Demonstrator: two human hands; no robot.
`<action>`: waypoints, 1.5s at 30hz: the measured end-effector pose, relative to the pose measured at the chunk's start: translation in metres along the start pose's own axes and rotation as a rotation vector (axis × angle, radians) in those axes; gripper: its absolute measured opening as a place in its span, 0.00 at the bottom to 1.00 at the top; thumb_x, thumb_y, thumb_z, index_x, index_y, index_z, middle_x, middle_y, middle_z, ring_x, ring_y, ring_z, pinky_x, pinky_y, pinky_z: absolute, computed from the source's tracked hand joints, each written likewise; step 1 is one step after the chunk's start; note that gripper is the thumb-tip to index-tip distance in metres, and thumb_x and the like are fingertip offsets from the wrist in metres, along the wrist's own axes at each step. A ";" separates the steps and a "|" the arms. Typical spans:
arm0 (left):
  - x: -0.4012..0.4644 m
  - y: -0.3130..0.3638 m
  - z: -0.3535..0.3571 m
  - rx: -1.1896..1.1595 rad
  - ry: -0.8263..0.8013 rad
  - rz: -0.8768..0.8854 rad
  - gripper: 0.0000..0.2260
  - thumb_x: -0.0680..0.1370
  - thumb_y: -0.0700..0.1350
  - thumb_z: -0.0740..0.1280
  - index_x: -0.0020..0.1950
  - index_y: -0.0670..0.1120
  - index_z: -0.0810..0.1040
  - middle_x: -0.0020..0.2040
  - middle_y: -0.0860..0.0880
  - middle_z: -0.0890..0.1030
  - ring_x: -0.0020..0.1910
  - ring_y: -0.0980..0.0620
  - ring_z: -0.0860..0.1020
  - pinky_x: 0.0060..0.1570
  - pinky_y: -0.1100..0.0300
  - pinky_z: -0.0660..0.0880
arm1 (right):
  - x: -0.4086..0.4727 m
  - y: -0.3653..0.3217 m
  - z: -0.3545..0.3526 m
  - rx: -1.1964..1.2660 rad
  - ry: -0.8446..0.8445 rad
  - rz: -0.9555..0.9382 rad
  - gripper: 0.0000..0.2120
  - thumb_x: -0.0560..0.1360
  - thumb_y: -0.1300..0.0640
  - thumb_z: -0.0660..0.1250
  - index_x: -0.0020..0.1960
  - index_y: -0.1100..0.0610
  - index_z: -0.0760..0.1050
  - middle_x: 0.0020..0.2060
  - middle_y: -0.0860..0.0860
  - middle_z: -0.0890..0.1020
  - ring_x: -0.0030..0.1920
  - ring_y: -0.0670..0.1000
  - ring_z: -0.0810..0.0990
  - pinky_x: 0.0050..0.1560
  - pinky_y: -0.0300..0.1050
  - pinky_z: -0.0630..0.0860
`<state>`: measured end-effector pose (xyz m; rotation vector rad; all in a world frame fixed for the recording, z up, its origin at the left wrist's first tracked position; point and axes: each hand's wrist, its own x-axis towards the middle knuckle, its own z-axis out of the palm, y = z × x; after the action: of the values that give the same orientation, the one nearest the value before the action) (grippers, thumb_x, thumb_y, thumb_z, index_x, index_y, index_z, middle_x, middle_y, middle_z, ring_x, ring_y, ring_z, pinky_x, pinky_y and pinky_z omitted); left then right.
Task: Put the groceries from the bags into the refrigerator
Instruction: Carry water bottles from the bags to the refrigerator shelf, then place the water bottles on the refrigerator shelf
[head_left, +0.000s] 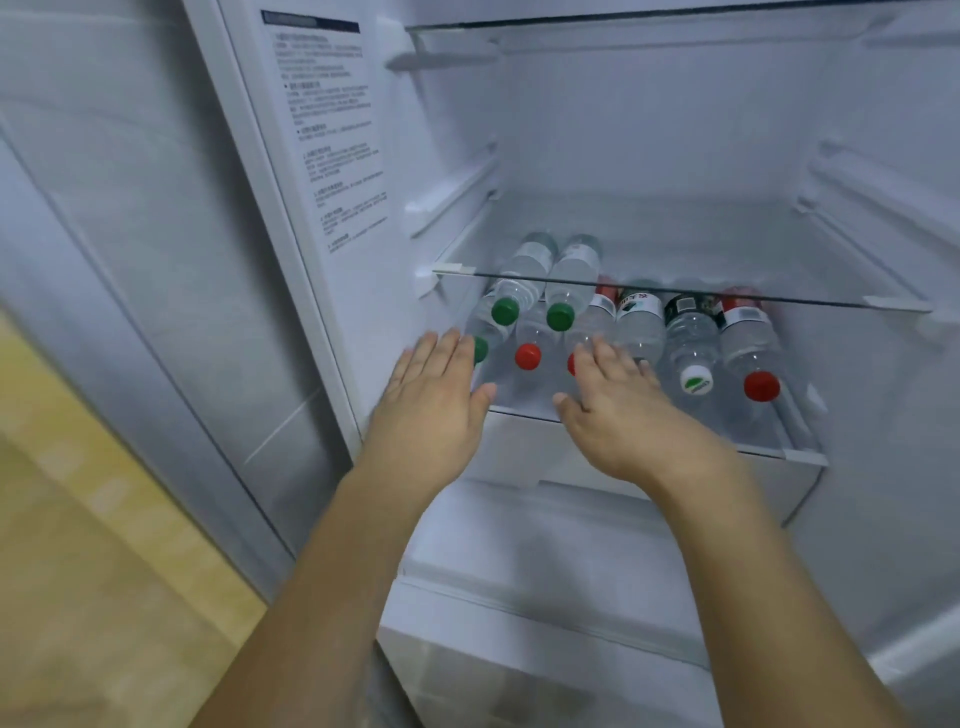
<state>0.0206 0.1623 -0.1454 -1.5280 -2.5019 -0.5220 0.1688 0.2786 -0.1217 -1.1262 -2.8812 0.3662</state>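
Note:
Several clear water bottles (641, 332) lie on their sides on the lower glass shelf (769, 447) of the open refrigerator, caps toward me. Two green-capped bottles (558, 312) are stacked on the left ones; red caps (528, 356) and a white-green cap (696, 378) show in the bottom row. My left hand (434, 395) is flat with straight fingers in front of the leftmost bottle, partly covering its green cap. My right hand (613, 400) is also flat, fingers stretched over the front of the middle bottles. Neither hand grips anything.
A glass shelf (675, 291) sits just above the bottles, bare on top. A white drawer (519, 457) lies under the bottle shelf. The fridge's left inner wall carries a printed label (332, 130). Grey wall and yellowish floor (78, 519) are at the left.

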 end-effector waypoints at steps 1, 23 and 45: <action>-0.011 0.000 -0.005 0.005 0.002 -0.008 0.26 0.85 0.54 0.51 0.81 0.44 0.54 0.81 0.47 0.53 0.80 0.48 0.48 0.77 0.55 0.42 | -0.004 -0.005 0.001 -0.005 -0.005 -0.020 0.31 0.84 0.46 0.46 0.80 0.57 0.39 0.79 0.54 0.38 0.78 0.53 0.37 0.76 0.50 0.37; -0.214 -0.056 -0.137 0.229 0.071 -0.399 0.30 0.84 0.57 0.50 0.81 0.44 0.48 0.82 0.46 0.50 0.80 0.47 0.47 0.78 0.50 0.44 | -0.121 -0.162 0.004 0.009 -0.032 -0.456 0.31 0.84 0.49 0.49 0.80 0.56 0.38 0.78 0.52 0.35 0.78 0.52 0.35 0.75 0.49 0.36; -0.385 -0.055 -0.201 0.368 0.103 -0.914 0.31 0.84 0.59 0.49 0.81 0.47 0.40 0.81 0.51 0.39 0.80 0.53 0.37 0.78 0.55 0.38 | -0.200 -0.303 0.042 -0.068 -0.151 -1.060 0.32 0.84 0.46 0.49 0.79 0.55 0.36 0.78 0.51 0.34 0.78 0.51 0.35 0.75 0.49 0.36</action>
<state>0.1420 -0.2549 -0.0928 -0.1736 -2.8748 -0.1948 0.1104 -0.0800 -0.0812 0.5189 -3.1003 0.2855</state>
